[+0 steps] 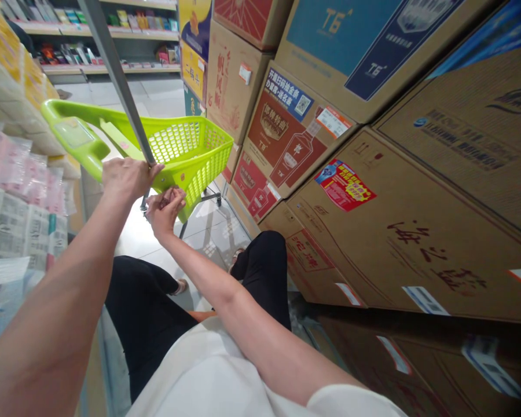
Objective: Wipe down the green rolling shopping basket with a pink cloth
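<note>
A long grey metal pole (118, 72) slants down from the top edge in front of a green shopping cart (173, 136). My left hand (128, 176) is closed around the lower part of this pole, its thumb lying across the front. Just below and to the right is my right hand (167, 209), fingers curled in, beside the pole's lower end. What sits inside those curled fingers is hidden. Perforated sides and a smooth handle mark the cart, which stands right beyond both hands.
Stacked cardboard cartons (399, 220) with printed labels and price tags line the right side. Plastic-wrapped packs (19, 214) are piled on the left. Shelves of small goods (108, 35) stand at the back. Pale floor tiles (208, 231) show around my feet.
</note>
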Demonstrator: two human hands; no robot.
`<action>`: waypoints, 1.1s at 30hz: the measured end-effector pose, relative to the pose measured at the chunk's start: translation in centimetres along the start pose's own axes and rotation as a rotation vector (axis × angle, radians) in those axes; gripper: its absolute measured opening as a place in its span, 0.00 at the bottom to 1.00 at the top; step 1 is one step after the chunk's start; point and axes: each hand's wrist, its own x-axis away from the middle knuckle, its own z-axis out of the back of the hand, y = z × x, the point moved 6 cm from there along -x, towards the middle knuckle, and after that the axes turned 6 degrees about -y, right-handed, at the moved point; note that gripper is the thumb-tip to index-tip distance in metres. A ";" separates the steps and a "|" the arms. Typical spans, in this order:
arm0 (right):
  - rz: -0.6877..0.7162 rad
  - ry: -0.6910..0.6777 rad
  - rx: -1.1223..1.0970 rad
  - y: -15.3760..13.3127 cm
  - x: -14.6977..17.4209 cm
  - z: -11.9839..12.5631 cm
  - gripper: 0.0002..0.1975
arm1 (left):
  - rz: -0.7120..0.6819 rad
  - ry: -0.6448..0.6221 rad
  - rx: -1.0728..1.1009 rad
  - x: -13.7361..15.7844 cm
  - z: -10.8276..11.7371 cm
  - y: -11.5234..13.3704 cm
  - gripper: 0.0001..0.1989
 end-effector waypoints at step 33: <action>0.039 -0.067 0.205 2.8 -0.1 1.2 0.30 | 0.018 0.033 -0.081 1.5 0.0 0.5 0.51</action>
